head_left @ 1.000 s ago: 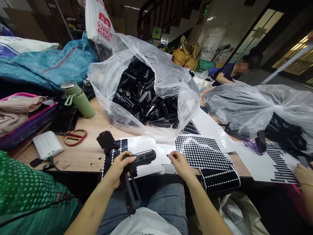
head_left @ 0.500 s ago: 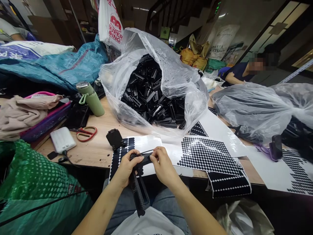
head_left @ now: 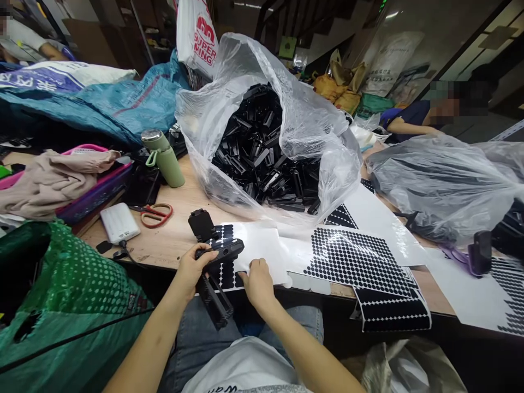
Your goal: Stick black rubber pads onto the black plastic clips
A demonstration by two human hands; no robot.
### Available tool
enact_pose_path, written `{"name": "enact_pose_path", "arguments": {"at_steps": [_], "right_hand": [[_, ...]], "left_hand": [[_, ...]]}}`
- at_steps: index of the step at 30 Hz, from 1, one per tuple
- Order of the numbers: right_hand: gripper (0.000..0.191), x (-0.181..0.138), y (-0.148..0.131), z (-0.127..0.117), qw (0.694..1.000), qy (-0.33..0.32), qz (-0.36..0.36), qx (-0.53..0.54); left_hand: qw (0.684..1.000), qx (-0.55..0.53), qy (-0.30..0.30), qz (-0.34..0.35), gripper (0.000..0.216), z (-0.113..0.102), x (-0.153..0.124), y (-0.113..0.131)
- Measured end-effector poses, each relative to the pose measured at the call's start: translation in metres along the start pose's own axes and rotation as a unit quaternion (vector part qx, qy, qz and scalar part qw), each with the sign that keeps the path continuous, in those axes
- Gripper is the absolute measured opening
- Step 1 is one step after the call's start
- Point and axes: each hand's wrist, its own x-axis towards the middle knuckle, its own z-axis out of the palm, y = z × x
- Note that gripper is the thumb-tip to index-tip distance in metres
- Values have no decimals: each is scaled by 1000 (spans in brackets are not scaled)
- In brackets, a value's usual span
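"Grips?"
"Left grip (head_left: 192, 267) wraps one black device (head_left: 225, 251), apparently hinged, probably steadying it above the sticker sheet (head_left: 262, 248). Right grip (head_left: 258, 281), at 3 o'clock from there, is narrow by the sheet's near edge; can't tell if it's holding a sticker."
"Counts, clocked from left grip?"
"One black stand (head_left: 201, 224) at 12, one bottle (head_left: 170, 164) at 11. Plastic bag (head_left: 241, 60) at 1, likely placed for easy reach: one, parts (head_left: 266, 147) uncountable."
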Motion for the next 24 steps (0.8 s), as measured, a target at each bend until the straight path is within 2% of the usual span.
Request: {"name": "enact_pose_path", "arguments": {"at_steps": [3,9,11,14,17,20,22,24], "right_hand": [[13,-4,-4,11,998,-16,7,-55],[10,-10,-1,18,999,27,-2,-29],[12,-13,-1,19,1000,29,-2,9],[12,-17,-2,8,990,2,-14,138],[12,-15,-3,-21,955,-40,-4,293],[21,-5,-2,-53,903,-82,24,421],[25,1,-2,-68,874,-131,37,466],[26,4,-3,-75,862,-167,43,477]], "left_hand": [[1000,8,0,-1,36,-5,-1,-1],[1000,14,12,1,34,-5,-5,-4],[1000,18,8,-4,34,-7,-4,-4],[1000,22,-3,-15,34,-13,-2,-4],[999,17,-31,-27,34,-18,-2,-1],[995,12,-78,-62,34,-18,-7,6],[991,13,-106,-83,34,-16,-12,11],[988,14,-127,-90,34,-14,-17,15]]}}
